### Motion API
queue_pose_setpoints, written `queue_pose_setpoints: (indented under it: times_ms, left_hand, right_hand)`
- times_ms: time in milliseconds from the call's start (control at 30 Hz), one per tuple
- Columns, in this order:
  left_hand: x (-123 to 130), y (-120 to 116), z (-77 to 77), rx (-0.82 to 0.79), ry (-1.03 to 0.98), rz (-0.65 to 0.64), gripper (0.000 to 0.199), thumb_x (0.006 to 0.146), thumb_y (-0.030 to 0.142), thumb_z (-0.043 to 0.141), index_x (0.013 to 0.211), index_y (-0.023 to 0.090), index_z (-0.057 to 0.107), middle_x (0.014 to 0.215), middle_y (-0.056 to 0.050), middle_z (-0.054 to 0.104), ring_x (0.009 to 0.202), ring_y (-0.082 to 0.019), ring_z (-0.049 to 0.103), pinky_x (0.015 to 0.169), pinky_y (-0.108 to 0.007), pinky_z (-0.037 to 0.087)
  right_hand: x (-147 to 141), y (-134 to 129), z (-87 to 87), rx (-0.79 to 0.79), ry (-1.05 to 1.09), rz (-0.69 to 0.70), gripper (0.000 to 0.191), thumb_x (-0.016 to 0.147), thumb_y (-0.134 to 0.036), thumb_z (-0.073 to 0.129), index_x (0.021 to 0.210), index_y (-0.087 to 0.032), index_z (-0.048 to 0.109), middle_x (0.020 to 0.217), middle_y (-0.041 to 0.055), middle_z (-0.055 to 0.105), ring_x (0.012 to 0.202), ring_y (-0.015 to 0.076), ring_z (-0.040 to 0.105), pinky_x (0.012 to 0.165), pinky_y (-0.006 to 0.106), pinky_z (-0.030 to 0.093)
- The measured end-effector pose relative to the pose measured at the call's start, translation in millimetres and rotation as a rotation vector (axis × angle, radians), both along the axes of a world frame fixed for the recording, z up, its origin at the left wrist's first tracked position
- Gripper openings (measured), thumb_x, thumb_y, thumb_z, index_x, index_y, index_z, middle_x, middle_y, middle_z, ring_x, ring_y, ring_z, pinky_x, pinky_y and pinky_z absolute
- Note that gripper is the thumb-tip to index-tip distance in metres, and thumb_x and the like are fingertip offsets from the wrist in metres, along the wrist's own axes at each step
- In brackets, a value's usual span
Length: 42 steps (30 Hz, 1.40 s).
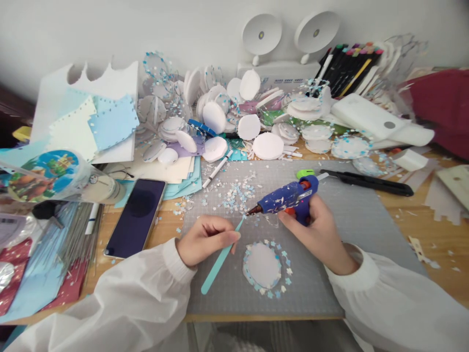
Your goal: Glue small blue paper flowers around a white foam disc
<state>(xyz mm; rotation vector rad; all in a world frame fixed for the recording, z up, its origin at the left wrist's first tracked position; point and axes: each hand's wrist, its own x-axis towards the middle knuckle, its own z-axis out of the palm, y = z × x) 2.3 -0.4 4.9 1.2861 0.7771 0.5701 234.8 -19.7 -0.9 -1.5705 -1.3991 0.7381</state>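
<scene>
My left hand (pixel 208 238) pinches a pair of teal tweezers (pixel 216 274), its tip pointing up and to the right. In my right hand (pixel 322 234) is a blue hot glue gun (pixel 287 198), its dark nozzle right by the tweezers' tip. Whether the two tips touch, or anything sits between them, I cannot tell. Below them a round white disc (pixel 262 264) lies on the grey cutting mat (pixel 330 298), ringed with small blue and white flower-shaped pieces. A loose pile of such paper pieces (pixel 238 194) is scattered on the mat behind the nozzle.
Many white discs (pixel 268 146) crowd the back. A black utility knife (pixel 370 183) lies at right, a phone (pixel 136 217) at left beside a clear cup (pixel 102 188). Behind stand a two-headed white lamp (pixel 262 34) and a bundle of markers (pixel 351 68). Thin wires (pixel 78 234) lie far left.
</scene>
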Motion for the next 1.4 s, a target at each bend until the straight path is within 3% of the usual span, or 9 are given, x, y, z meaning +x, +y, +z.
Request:
queue_pose_setpoints:
  times_ms: [133, 333, 700, 1400]
  left_hand:
    - [-0.5, -0.1, 1.2, -0.011, 0.007, -0.021, 0.042, 0.080, 0.043, 0.063, 0.052, 0.012, 0.062, 0.050, -0.001, 0.055, 0.046, -0.008, 0.042, 0.047, -0.022, 0.030]
    - [-0.9, -0.3, 1.6, -0.022, 0.009, -0.046, 0.043, 0.079, 0.044, 0.064, 0.051, 0.012, 0.061, 0.050, -0.002, 0.055, 0.047, -0.009, 0.043, 0.047, -0.023, 0.030]
    - [-0.6, -0.2, -2.0, -0.043, -0.019, 0.042, 0.040, 0.080, 0.042, 0.063, 0.053, 0.012, 0.064, 0.051, -0.002, 0.056, 0.050, -0.010, 0.044, 0.051, -0.023, 0.033]
    - [-1.4, -0.4, -2.0, -0.039, -0.006, 0.023, 0.040, 0.078, 0.042, 0.065, 0.051, 0.013, 0.061, 0.050, -0.002, 0.056, 0.047, -0.010, 0.045, 0.049, -0.023, 0.035]
  right_hand:
    - [1.1, 0.5, -1.0, -0.015, -0.004, -0.036, 0.024, 0.070, -0.036, 0.068, 0.082, -0.023, 0.052, 0.061, -0.0020, 0.057, 0.050, 0.0147, 0.050, 0.046, 0.028, 0.045]
    - [2.4, -2.0, -8.2, -0.004, -0.105, 0.017, 0.024, 0.073, -0.035, 0.069, 0.082, -0.022, 0.050, 0.060, -0.0041, 0.054, 0.049, 0.0121, 0.049, 0.046, 0.025, 0.042]
    - [0.4, -2.1, -2.6, 0.001, -0.040, 0.052, 0.023, 0.072, -0.034, 0.068, 0.079, -0.023, 0.049, 0.057, -0.0050, 0.052, 0.047, 0.0116, 0.047, 0.044, 0.024, 0.042]
    - [3.9, 1.6, -1.2, 0.055, -0.142, -0.045, 0.014, 0.065, -0.026, 0.061, 0.072, -0.025, 0.049, 0.052, -0.0046, 0.051, 0.044, 0.0138, 0.047, 0.043, 0.028, 0.041]
